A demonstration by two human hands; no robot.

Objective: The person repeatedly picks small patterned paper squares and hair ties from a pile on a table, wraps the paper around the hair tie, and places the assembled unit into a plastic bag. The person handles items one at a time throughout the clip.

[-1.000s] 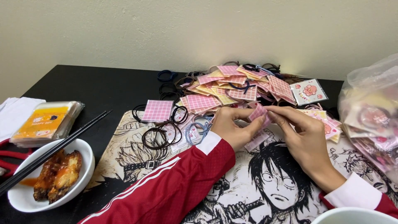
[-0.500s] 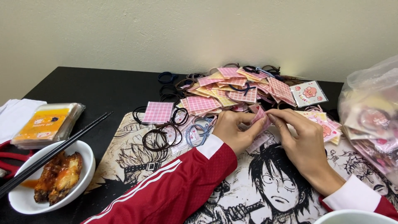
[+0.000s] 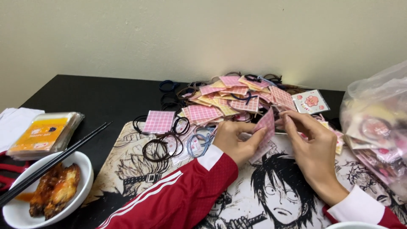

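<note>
Above the cartoon-printed mat (image 3: 237,199), both hands meet on one pink checked card (image 3: 266,123). The left hand (image 3: 235,140) pinches the card's lower edge with the fingers closed, and the right hand (image 3: 311,146) grips its upper side with the fingertips bent around it, so the card stands tilted between them. A hair tie may be on this card, but the fingers hide that part and I cannot tell.

Just behind the hands lies a pile of pink and yellow cards (image 3: 237,95) with dark hair ties. Left of the hands, loose black hair ties (image 3: 159,146) lie beside a single pink card (image 3: 158,121). Far left stands a white bowl (image 3: 80,186) with fried food and black chopsticks (image 3: 55,163) across it. At the right edge is a clear plastic bag (image 3: 377,127).
</note>
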